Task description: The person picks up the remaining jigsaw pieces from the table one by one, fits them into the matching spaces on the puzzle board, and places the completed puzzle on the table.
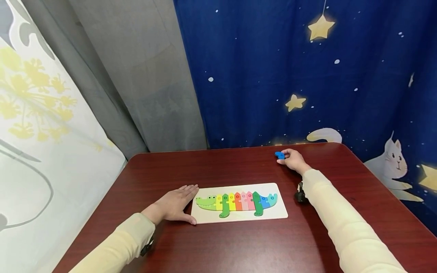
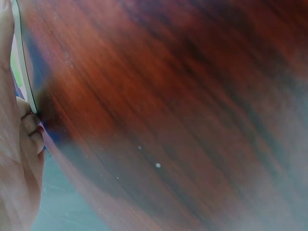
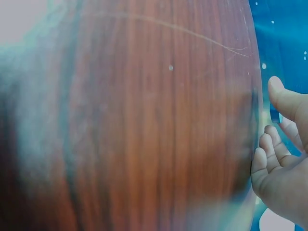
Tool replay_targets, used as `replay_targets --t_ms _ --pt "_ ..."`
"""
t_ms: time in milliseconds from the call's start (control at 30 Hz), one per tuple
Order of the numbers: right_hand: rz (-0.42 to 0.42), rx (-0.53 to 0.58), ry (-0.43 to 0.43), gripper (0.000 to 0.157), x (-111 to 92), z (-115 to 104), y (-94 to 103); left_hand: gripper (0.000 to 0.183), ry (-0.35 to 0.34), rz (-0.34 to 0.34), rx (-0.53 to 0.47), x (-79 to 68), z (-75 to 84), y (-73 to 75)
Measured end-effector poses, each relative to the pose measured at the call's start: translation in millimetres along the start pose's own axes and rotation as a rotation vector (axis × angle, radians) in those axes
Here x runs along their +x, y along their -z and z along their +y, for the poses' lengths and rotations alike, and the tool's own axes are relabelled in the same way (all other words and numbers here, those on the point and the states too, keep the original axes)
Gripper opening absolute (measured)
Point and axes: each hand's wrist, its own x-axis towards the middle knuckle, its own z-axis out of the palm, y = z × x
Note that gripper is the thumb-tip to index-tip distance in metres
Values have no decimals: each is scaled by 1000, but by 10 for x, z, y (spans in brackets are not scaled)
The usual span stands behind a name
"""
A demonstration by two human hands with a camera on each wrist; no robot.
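Note:
A crocodile puzzle of colourful pieces (image 1: 238,201) lies in a pale wooden board (image 1: 239,219) at the middle of the table. My left hand (image 1: 178,203) rests at the board's left end, fingers stretched out, thumb at the near corner; in the left wrist view the hand (image 2: 19,159) shows along the board's edge. At the far right of the table my right hand (image 1: 294,160) pinches a small blue puzzle piece (image 1: 279,155) between thumb and fingers. The right wrist view shows this hand (image 3: 286,159) with a sliver of the blue piece (image 3: 275,113), mostly hidden.
The dark red wooden table (image 1: 218,246) has rounded far corners. Behind it hang a blue starry curtain (image 1: 252,76) and a grey curtain (image 1: 146,76). White patterned fabric (image 1: 51,170) hangs at the left side.

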Motion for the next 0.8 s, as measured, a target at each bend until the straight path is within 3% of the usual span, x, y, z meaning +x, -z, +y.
replay_targets --t_ms 800 --pt "15 -21 97 47 -260 -152 184 119 -24 13 -11 -9 -3 11"
